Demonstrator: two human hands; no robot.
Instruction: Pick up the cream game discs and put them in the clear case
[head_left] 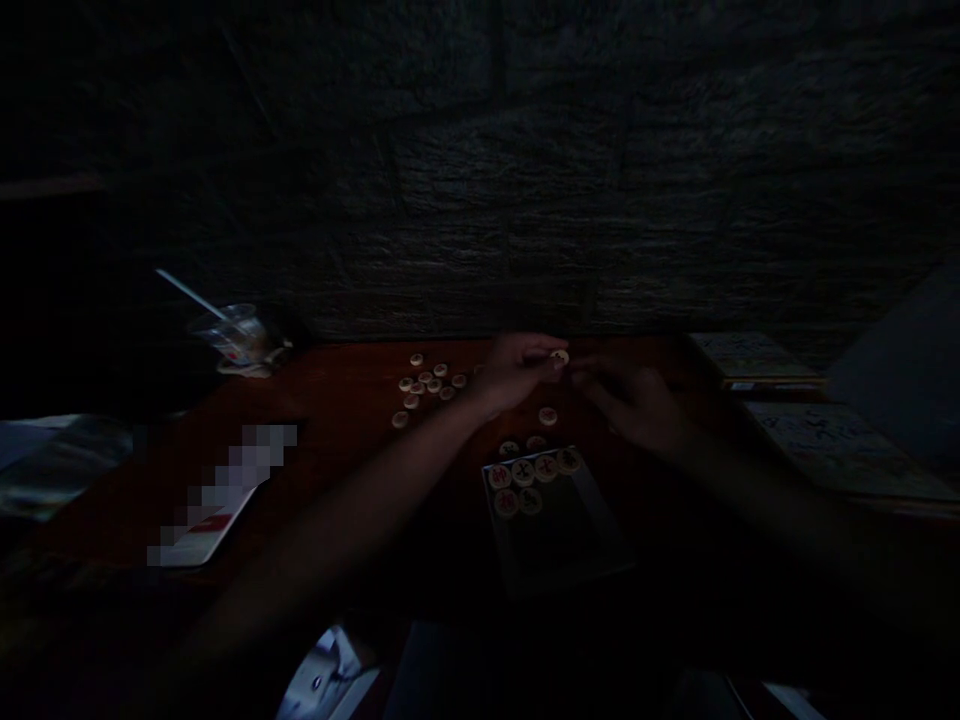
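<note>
Between the fingertips of my left hand [517, 372] is a Chinese chess piece [559, 357], a round pale disc with a dark character. My right hand [641, 402] is close beside it, fingers curled together; the dimness hides whatever they hold. Below the hands stands a shallow open box [611, 520], with several round pieces in rows at its far end, marked in red or black. A single red-marked piece [548, 416] lies on the table between the hands and the box. More loose pieces [425, 378] are scattered left of my left hand.
Two flat patterned boxes [847, 448] lie at the right. On the left side of the wooden table [337, 385] are a clear cup with a straw [244, 335] and a partly blurred-out flat item [199, 540]. A dark stone wall [465, 200] rises behind the table.
</note>
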